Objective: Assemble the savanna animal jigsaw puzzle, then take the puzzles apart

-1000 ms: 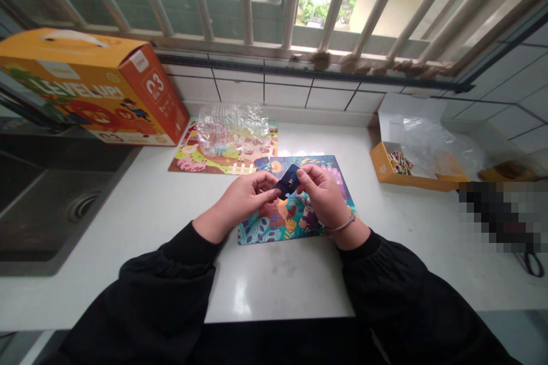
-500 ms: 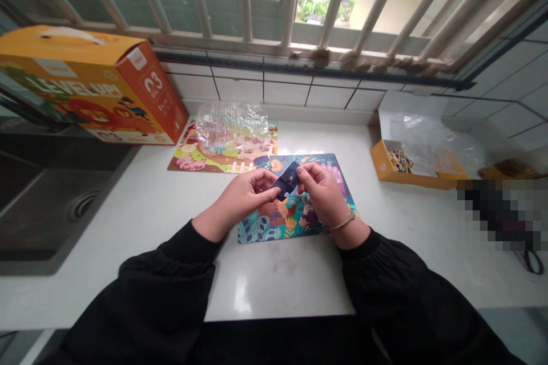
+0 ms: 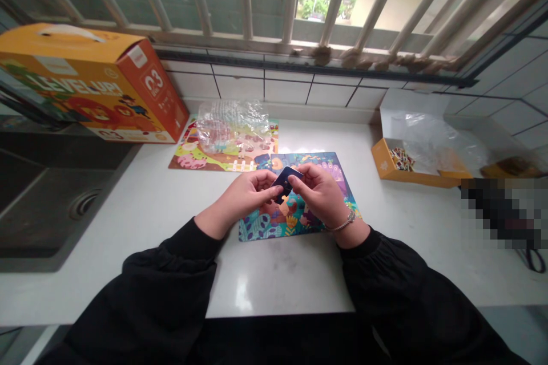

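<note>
Dark blue puzzle pieces (image 3: 285,181) are pinched between my two hands, above the middle of the counter. My left hand (image 3: 246,197) grips their left side with thumb on top and fingers curled beneath. From the right, my right hand (image 3: 323,197) presses its thumb on the upper piece, its fingers closed behind it. How many pieces are in my hands I cannot tell. Under my hands lies a colourful jigsaw puzzle (image 3: 261,229) with animals and plants on it, its middle partly covered by my hands.
Behind on the left, a crumpled clear plastic bag (image 3: 231,125) rests on a second, farm-like puzzle (image 3: 192,161). An orange box (image 3: 149,91) stands beside the sink (image 3: 38,199). At right is an open box (image 3: 385,162) holding small pieces and clear plastic.
My right hand has shifted slightly left, with its thumb now farther over the dark pieces. The pieces sit closer together and overlap more. My left hand stays nearly still.
</note>
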`<action>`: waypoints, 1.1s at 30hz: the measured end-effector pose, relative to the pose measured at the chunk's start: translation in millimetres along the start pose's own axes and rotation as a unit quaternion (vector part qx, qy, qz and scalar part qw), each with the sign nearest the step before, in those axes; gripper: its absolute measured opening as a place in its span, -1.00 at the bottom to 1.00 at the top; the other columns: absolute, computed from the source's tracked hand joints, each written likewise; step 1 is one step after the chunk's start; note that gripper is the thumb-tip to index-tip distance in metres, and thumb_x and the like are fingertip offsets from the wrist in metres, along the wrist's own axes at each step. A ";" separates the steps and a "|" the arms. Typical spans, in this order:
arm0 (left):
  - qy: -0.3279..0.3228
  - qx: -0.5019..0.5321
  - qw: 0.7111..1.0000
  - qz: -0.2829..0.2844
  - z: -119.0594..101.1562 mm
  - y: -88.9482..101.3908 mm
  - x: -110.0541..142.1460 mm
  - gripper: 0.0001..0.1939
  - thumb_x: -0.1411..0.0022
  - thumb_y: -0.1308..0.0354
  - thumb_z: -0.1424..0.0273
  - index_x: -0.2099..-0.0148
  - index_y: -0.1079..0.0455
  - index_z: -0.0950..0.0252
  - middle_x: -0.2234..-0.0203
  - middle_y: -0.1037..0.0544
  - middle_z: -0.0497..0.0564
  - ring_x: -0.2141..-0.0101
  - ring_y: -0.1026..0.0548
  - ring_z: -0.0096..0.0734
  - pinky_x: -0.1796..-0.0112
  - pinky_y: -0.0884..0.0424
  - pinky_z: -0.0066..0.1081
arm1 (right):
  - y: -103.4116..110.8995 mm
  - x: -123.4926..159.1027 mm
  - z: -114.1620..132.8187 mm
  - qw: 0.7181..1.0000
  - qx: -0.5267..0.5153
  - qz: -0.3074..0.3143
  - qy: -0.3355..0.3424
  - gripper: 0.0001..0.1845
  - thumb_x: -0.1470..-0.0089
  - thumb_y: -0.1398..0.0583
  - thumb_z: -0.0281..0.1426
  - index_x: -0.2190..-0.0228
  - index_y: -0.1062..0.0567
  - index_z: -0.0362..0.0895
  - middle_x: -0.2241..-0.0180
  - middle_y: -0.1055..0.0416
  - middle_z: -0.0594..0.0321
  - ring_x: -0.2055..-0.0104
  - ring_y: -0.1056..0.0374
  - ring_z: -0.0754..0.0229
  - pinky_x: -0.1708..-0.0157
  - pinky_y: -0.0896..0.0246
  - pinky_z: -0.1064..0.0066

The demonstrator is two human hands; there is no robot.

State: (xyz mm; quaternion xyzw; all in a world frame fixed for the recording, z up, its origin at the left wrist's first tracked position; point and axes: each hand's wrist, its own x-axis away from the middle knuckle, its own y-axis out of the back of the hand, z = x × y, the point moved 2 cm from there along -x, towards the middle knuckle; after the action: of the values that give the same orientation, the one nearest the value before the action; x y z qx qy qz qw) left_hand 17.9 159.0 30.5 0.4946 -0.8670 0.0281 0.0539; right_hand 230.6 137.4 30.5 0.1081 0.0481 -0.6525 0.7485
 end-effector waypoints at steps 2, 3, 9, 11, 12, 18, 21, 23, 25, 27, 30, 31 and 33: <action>-0.027 -0.024 0.999 -0.021 -3.5 2.1 0.2 -0.61 -0.26 -0.53 0.07 0.10 -0.62 0.27 0.29 -0.71 0.07 0.35 -0.67 -0.28 0.34 -0.57 -0.36 | 0.2 0.0 1.6 1.000 -0.012 0.004 0.009 -0.61 -0.32 -0.38 0.03 0.18 -0.55 -0.02 0.27 -0.57 0.24 0.23 -0.51 0.15 0.19 -0.46 0.25; -0.037 -0.030 0.998 -0.031 -5.8 2.7 0.8 -0.63 -0.26 -0.53 0.09 0.10 -0.64 0.27 0.27 -0.71 0.07 0.31 -0.67 -0.27 0.30 -0.57 -0.36 | 0.3 -0.1 2.5 1.000 -0.018 0.003 0.013 -0.62 -0.32 -0.39 0.03 0.19 -0.55 -0.02 0.27 -0.56 0.25 0.22 -0.51 0.15 0.18 -0.46 0.25; 0.005 0.050 0.999 -0.006 -13.6 0.0 5.9 -0.61 -0.23 -0.55 0.12 0.12 -0.59 0.31 0.31 -0.67 0.01 0.37 -0.60 -0.39 0.34 -0.52 -0.44 | -0.6 -1.5 4.8 0.998 -0.061 0.008 0.005 -0.58 -0.28 -0.43 0.04 0.20 -0.53 -0.03 0.30 -0.54 0.29 0.29 -0.47 0.21 0.20 -0.46 0.28; 0.024 0.078 0.997 0.014 -12.2 -0.6 6.6 -0.59 -0.24 -0.55 0.12 0.11 -0.57 0.33 0.32 -0.66 0.00 0.41 -0.57 -0.45 0.37 -0.49 -0.47 | -0.8 -2.0 4.1 0.997 -0.074 0.013 -0.005 -0.56 -0.26 -0.44 0.04 0.21 -0.53 -0.04 0.32 -0.53 0.30 0.32 -0.45 0.23 0.25 -0.44 0.32; 0.030 0.089 0.995 0.023 -11.2 -0.7 6.7 -0.59 -0.25 -0.55 0.12 0.10 -0.57 0.33 0.33 -0.65 0.00 0.42 -0.57 -0.46 0.38 -0.48 -0.48 | -0.8 -2.2 3.7 0.997 -0.079 0.017 -0.012 -0.56 -0.26 -0.44 0.04 0.21 -0.54 -0.05 0.33 -0.53 0.30 0.33 -0.44 0.24 0.28 -0.43 0.34; 0.037 0.120 0.991 0.037 -8.3 -0.8 7.2 -0.60 -0.28 -0.53 0.14 0.03 -0.58 0.31 0.29 -0.67 0.01 0.39 -0.59 -0.42 0.36 -0.50 -0.46 | -0.6 -2.9 3.3 0.994 -0.097 0.025 -0.038 -0.55 -0.25 -0.46 0.03 0.16 -0.56 -0.05 0.26 -0.57 0.27 0.33 -0.45 0.24 0.27 -0.47 0.32; 0.024 0.110 0.993 0.028 -10.7 -0.8 7.4 -0.62 -0.29 -0.53 0.15 0.06 -0.59 0.32 0.30 -0.66 0.00 0.40 -0.57 -0.46 0.36 -0.48 -0.48 | -0.8 -2.7 4.3 0.993 -0.106 0.017 -0.040 -0.56 -0.24 -0.46 0.02 0.16 -0.55 -0.06 0.27 -0.56 0.28 0.34 -0.45 0.25 0.28 -0.46 0.33; 0.009 0.093 0.995 0.017 -13.0 -0.5 7.1 -0.64 -0.29 -0.54 0.17 0.07 -0.61 0.33 0.31 -0.65 -0.02 0.38 -0.55 -0.48 0.34 -0.47 -0.51 | -0.9 -2.7 4.0 0.993 -0.112 0.011 -0.044 -0.57 -0.24 -0.47 0.00 0.18 -0.55 -0.07 0.30 -0.55 0.30 0.37 -0.45 0.27 0.30 -0.43 0.35; -0.003 0.075 0.997 0.014 -14.6 -0.3 6.6 -0.65 -0.28 -0.55 0.18 0.08 -0.63 0.34 0.30 -0.64 -0.02 0.36 -0.55 -0.48 0.33 -0.47 -0.52 | -0.9 -2.8 2.5 0.992 -0.114 0.007 -0.052 -0.57 -0.24 -0.47 0.00 0.20 -0.55 -0.07 0.36 -0.53 0.33 0.40 -0.43 0.28 0.34 -0.39 0.37; -0.007 0.062 0.998 0.020 -14.9 -0.3 6.2 -0.66 -0.29 -0.55 0.19 0.08 -0.64 0.34 0.29 -0.65 -0.01 0.33 -0.57 -0.46 0.31 -0.48 -0.51 | -0.9 -2.9 -0.2 0.991 -0.121 0.003 -0.062 -0.57 -0.23 -0.48 0.00 0.22 -0.55 -0.07 0.39 -0.51 0.36 0.42 -0.41 0.29 0.37 -0.35 0.39; -0.002 0.059 0.998 0.037 -13.7 -0.2 6.2 -0.66 -0.29 -0.54 0.19 0.07 -0.65 0.34 0.25 -0.67 0.03 0.29 -0.60 -0.43 0.29 -0.51 -0.50 | -1.8 -2.7 -5.0 0.985 -0.153 0.008 -0.081 -0.57 -0.23 -0.48 0.00 0.23 -0.57 -0.07 0.39 -0.51 0.36 0.42 -0.40 0.31 0.38 -0.33 0.42; 0.002 0.063 0.997 0.045 -13.0 -0.1 6.3 -0.66 -0.29 -0.54 0.19 0.07 -0.64 0.34 0.23 -0.68 0.04 0.27 -0.61 -0.41 0.28 -0.53 -0.49 | -2.3 -2.5 -6.4 0.982 -0.166 0.014 -0.088 -0.58 -0.24 -0.48 0.00 0.22 -0.58 -0.07 0.38 -0.52 0.36 0.42 -0.40 0.32 0.37 -0.33 0.43; 0.011 0.073 0.996 0.058 -11.6 0.1 6.5 -0.64 -0.28 -0.55 0.18 0.06 -0.64 0.33 0.22 -0.68 0.04 0.27 -0.63 -0.39 0.29 -0.56 -0.48 | -3.3 -2.0 -8.6 0.977 -0.186 0.026 -0.102 -0.60 -0.24 -0.48 -0.02 0.20 -0.60 -0.07 0.37 -0.52 0.35 0.42 -0.39 0.32 0.37 -0.34 0.44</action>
State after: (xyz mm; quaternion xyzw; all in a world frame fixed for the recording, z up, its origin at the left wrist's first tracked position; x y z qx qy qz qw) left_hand 15.3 154.6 42.8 0.4455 -0.8894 0.0997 0.0251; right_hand 227.6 140.8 22.2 -0.0993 0.0889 -0.6197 0.7735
